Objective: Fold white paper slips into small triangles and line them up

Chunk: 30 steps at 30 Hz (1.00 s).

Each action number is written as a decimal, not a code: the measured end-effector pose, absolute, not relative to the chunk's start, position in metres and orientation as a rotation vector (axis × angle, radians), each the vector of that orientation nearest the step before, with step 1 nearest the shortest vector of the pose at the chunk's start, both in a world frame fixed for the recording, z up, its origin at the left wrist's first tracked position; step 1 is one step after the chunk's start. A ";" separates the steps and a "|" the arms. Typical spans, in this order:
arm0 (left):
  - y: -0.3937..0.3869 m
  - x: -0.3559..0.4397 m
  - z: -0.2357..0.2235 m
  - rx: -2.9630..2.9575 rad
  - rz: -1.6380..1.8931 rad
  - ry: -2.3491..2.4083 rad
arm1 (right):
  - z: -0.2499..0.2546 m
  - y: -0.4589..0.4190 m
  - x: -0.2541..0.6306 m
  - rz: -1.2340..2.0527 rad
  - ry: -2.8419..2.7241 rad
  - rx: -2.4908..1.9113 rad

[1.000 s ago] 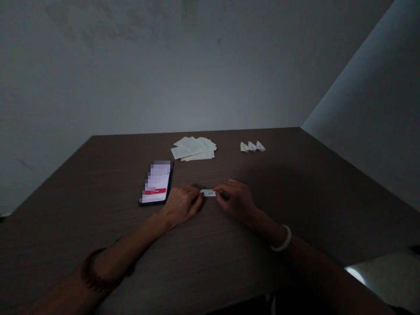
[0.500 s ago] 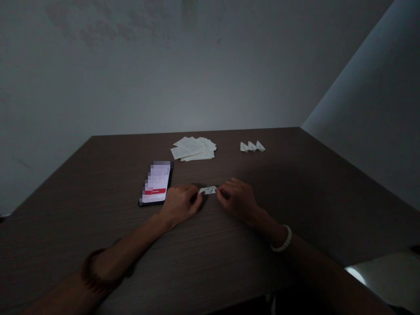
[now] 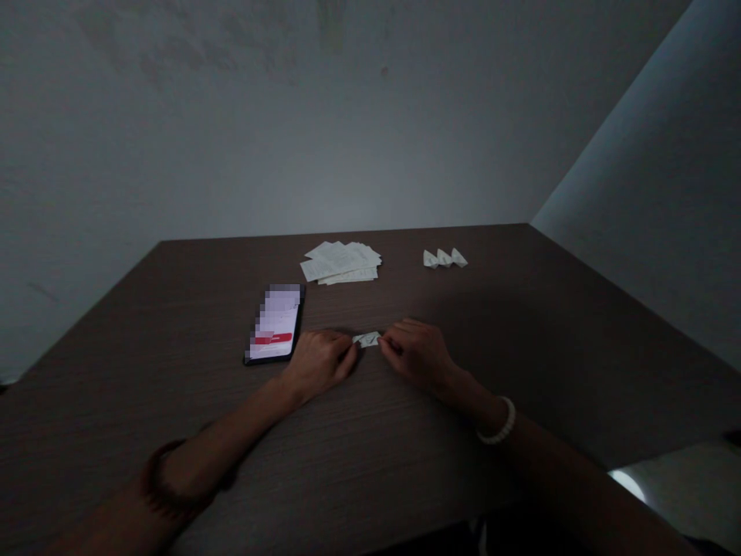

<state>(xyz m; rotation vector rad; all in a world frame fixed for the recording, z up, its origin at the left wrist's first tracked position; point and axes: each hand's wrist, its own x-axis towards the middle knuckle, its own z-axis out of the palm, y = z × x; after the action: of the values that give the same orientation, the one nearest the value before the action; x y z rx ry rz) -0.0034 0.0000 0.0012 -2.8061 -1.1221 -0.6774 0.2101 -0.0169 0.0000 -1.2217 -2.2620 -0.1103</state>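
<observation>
A small folded piece of printed white paper [image 3: 367, 340] is stretched between my two hands, just over the table. My left hand [image 3: 322, 358] pinches its left end between thumb and fingers. At the other end, the thumb and fingertips of my right hand [image 3: 417, 351] are closed on the paper. The ends of the paper are hidden under my fingers.
A phone [image 3: 275, 324] with a lit screen lies beside my left hand on the brown table [image 3: 370, 455]. Farther back is a spread pile of printed paper slips [image 3: 341, 262]. Three folded paper pieces [image 3: 444, 259] stand to its right. A wall [image 3: 370, 139] rises behind.
Both hands keep their hold on the paper and have shifted only slightly. The paper looks a little flatter between them. The other things have stayed put.
</observation>
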 end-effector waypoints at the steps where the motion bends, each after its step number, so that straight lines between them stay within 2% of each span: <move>1: 0.000 -0.003 0.001 -2.808 -0.682 -1.127 | 0.000 -0.017 0.210 -0.088 -2.236 -1.244; 14: -0.001 -0.002 0.005 -2.882 -0.611 -1.145 | 0.000 -0.017 0.211 -0.090 -2.218 -1.259; 20: -0.002 -0.003 0.007 -2.819 -0.843 -1.267 | -0.001 -0.016 0.213 -0.077 -2.255 -1.185; 30: -0.001 -0.003 0.006 -2.987 -1.022 -1.102 | 0.001 -0.017 0.212 0.007 -2.201 -1.093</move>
<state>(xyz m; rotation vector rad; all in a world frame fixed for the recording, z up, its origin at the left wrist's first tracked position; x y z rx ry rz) -0.0033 -0.0008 0.0056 -2.9873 -1.1015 -1.0220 0.2121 -0.0175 0.0014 -1.0925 -2.2005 0.0072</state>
